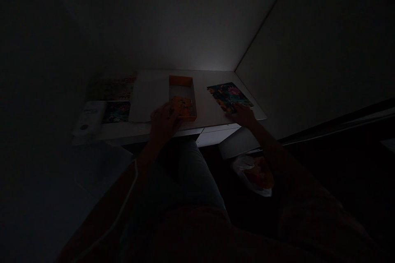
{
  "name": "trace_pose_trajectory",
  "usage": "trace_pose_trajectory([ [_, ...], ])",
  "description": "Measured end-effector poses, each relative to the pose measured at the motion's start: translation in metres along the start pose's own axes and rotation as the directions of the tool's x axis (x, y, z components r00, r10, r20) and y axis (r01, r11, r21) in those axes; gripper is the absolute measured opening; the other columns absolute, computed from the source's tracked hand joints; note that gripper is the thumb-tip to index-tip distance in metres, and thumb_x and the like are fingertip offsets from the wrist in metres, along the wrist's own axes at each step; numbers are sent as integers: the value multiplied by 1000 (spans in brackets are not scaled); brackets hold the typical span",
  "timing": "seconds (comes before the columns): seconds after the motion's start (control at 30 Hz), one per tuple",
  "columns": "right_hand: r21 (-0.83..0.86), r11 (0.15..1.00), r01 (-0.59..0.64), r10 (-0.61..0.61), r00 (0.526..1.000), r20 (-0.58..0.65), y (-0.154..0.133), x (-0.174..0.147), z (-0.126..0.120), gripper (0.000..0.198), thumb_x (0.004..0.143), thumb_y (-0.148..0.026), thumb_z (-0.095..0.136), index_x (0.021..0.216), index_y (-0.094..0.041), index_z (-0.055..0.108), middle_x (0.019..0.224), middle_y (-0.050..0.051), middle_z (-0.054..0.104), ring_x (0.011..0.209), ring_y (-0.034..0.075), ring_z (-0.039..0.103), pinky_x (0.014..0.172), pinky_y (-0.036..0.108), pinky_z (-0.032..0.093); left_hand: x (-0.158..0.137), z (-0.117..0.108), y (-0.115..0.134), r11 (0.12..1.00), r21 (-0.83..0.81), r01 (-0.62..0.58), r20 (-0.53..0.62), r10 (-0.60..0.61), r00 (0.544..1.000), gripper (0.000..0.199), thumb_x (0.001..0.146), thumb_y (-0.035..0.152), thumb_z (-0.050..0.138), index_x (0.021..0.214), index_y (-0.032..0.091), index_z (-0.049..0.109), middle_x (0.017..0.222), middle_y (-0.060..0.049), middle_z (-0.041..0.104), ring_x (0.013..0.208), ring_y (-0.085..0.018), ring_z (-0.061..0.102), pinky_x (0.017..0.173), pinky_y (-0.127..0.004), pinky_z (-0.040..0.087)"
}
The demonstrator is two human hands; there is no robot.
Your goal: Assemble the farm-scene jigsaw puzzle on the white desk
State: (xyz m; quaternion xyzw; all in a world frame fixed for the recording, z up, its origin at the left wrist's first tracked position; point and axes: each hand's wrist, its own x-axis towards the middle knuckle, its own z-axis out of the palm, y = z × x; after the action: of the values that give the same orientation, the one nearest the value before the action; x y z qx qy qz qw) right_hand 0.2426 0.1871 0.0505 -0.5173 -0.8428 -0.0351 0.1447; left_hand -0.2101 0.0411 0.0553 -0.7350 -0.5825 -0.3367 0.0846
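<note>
The view is very dark. My left hand [163, 121] is at the near left corner of an open orange-rimmed box [181, 80] on the desk. Its curled fingers are on an orange flowered card [184, 107] at the box's near end; part of the grip is hidden. My right hand [243, 115] lies, fingers stretched out, on the near edge of a colourful flowered picture sheet [231, 93] to the right of the box.
Left of the box lies a large white sheet [149, 96]. Beyond it are a dark flowered picture [117, 111], another picture [112, 88] and a white packet [90, 117]. Walls bound the desk [202, 111]. A plastic bag [253, 174] lies below, right of my legs.
</note>
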Motion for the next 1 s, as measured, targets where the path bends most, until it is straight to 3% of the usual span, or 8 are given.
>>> trace_pose_trajectory([
  [0.1, -17, 996, -90, 89, 995, -42, -29, -8, 5, 92, 100, -87, 73, 169, -28, 69, 170, 24, 69, 150, 57, 66, 124, 81, 51, 1, 1, -2, 1000, -14, -3, -3, 3, 1000, 28, 113, 46, 71, 132, 27, 79, 171, -21, 66, 167, -46, 54, 133, -73, 37],
  [0.17, 19, 999, -29, 30, 998, -50, -48, -13, 7, 92, 97, -88, 76, 169, -31, 69, 170, 21, 69, 150, 55, 64, 126, 79, 49, 1, 1, -3, 1000, -7, -1, -3, 1, 1000, 29, 113, 46, 71, 133, 27, 79, 170, -21, 68, 167, -46, 54, 133, -72, 37],
  [0.3, 89, 994, 66, -63, 998, -30, -73, -22, 11, 94, 93, -88, 83, 162, -26, 73, 165, 24, 69, 149, 54, 64, 126, 74, 51, 1, 3, -4, 1000, 9, -4, -4, 4, 1000, 32, 114, 47, 68, 135, 26, 79, 166, -22, 70, 166, -45, 55, 133, -71, 36],
  [0.4, 122, 986, 112, -111, 994, -16, -81, -28, 13, 82, 98, -80, 83, 159, -26, 73, 171, 23, 66, 158, 51, 59, 130, 72, 50, 1, 3, -4, 1000, 22, -8, -12, 8, 1000, 31, 114, 47, 67, 133, 25, 79, 162, -22, 73, 165, -45, 57, 133, -70, 37],
  [0.53, 148, 979, 143, -142, 990, -12, -78, -28, 11, 57, 108, -62, 79, 154, -29, 76, 172, 19, 69, 158, 47, 63, 128, 71, 51, 1, 2, -4, 1000, 10, -3, 1, 3, 1000, 30, 113, 48, 69, 129, 24, 79, 161, -24, 72, 165, -47, 56, 132, -72, 37],
  [0.7, 132, 979, 158, -162, 986, 24, -68, -19, -2, 39, 105, -54, 86, 140, -35, 85, 156, 11, 82, 145, 43, 75, 125, 68, 51, 2, 1, -3, 1000, 14, -8, -13, 9, 1000, 31, 114, 47, 69, 132, 24, 79, 159, -24, 73, 164, -46, 57, 132, -72, 37],
  [0.9, 64, 977, 203, -208, 975, 80, -41, -23, -23, 66, 100, -46, 94, 163, -38, 76, 175, 13, 68, 160, 46, 64, 129, 68, 48, 2, 2, -3, 1000, 23, -8, -8, 8, 1000, 34, 113, 47, 70, 138, 25, 77, 160, -24, 73, 165, -47, 56, 131, -72, 37],
  [1.0, 58, 983, 174, -178, 982, 68, -15, -31, -29, 62, 99, -42, 94, 158, -36, 79, 175, 13, 68, 158, 45, 66, 127, 68, 54, 1, 4, -4, 1000, 15, -3, -9, 3, 1000, 33, 113, 48, 71, 137, 26, 77, 161, -22, 73, 166, -46, 55, 132, -71, 37],
])
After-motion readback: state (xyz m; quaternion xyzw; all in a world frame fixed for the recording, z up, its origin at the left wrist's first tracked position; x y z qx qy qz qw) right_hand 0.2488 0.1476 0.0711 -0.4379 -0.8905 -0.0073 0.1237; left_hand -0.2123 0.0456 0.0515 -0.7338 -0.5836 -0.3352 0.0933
